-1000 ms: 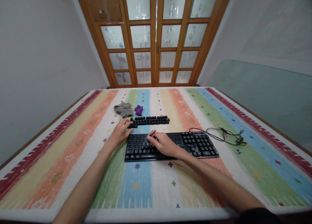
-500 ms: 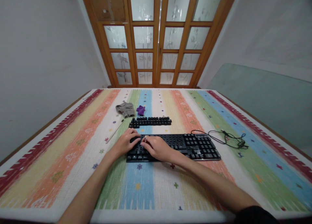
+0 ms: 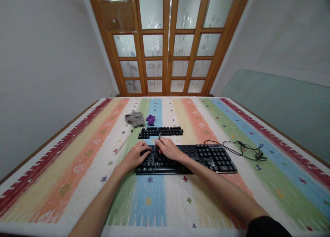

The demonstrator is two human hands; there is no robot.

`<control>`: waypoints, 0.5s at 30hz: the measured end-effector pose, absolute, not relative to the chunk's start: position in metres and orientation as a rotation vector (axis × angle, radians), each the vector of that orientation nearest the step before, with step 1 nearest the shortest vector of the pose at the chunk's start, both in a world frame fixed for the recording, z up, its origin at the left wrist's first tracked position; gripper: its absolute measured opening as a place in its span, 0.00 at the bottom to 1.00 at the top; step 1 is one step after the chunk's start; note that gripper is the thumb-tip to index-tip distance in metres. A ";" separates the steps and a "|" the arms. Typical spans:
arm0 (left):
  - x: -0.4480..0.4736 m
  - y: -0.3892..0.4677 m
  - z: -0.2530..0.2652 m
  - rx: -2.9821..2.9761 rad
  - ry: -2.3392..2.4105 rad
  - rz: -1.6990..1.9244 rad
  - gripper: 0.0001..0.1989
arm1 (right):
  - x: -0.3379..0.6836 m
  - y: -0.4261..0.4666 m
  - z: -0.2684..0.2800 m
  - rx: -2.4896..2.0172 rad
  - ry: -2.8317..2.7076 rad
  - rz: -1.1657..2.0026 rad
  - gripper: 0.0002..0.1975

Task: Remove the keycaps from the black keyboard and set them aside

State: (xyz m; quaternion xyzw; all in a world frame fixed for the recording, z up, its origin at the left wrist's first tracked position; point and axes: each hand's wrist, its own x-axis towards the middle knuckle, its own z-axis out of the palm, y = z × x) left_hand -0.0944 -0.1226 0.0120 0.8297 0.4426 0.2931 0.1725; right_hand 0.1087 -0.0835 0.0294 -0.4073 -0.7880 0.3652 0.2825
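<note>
A black keyboard [image 3: 184, 166] lies on the table in front of me. Its upper left rows look bare of keycaps, while keys remain along the bottom row and at the right end. My left hand [image 3: 136, 156] rests on the keyboard's left end, thumb and fingers apart. Over the upper left rows, my right hand [image 3: 167, 149] is closed, its fingertips pinching a small dark piece [image 3: 160, 136] with a shiny spot. Most of that piece is hidden by the fingers. Just beyond the keyboard, loose black keycaps [image 3: 170, 131] stand in rows.
A thin stick with a dark tip [image 3: 123, 142] lies left of the keycaps. Behind are a grey cloth [image 3: 134, 119] and a small purple cloth [image 3: 151, 119]. The keyboard's black cable [image 3: 247, 151] is looped at the right. A striped cloth [image 3: 85, 182] covers the table.
My right hand has shifted slightly up and away from my left hand, its pinched fingertips now nearer the loose keycaps. My left hand stays on the keyboard. The whole view has tilted slightly.
</note>
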 end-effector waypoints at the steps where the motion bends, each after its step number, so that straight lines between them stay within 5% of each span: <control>1: -0.093 -0.124 0.013 2.321 1.242 0.857 0.09 | 0.111 -0.083 0.031 -1.088 -2.088 0.983 0.16; 7: -0.079 -0.133 0.016 1.850 1.020 0.870 0.29 | 0.126 -0.091 0.045 -0.902 -1.961 1.055 0.17; 15: -0.068 -0.133 0.013 1.427 0.927 1.034 0.22 | 0.135 -0.105 0.061 -0.699 -2.099 0.912 0.17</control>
